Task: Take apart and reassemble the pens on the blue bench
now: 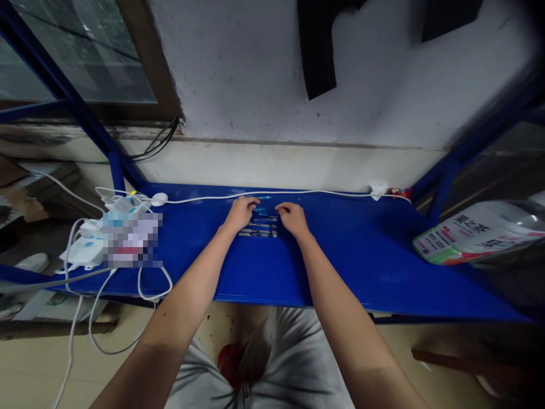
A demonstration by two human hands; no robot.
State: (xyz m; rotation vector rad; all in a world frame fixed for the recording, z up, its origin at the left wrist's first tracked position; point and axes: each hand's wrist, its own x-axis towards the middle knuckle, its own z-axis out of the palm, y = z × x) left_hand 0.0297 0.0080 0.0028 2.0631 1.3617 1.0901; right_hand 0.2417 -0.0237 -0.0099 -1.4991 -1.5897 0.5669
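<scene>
Several dark and clear pens (258, 229) lie side by side, pointing left and right, on the blue shelf (264, 267). Just beyond them are small light-blue pieces (260, 212), too small to make out, and a thin light-blue item (265, 197) near the white cable. My left hand (244, 211) is at the left of these, fingers bent and together; what they hold, if anything, is too small to tell. At the right end of the pens is my right hand (292, 216), its fingers curled inward, their contents also unclear.
White power strips (87, 244) with looping cables crowd the left end. A white cable (204, 199) runs along the back edge to a crumpled tissue (378, 191) and a red packet (400, 192). A large bottle (472, 230) is at the right.
</scene>
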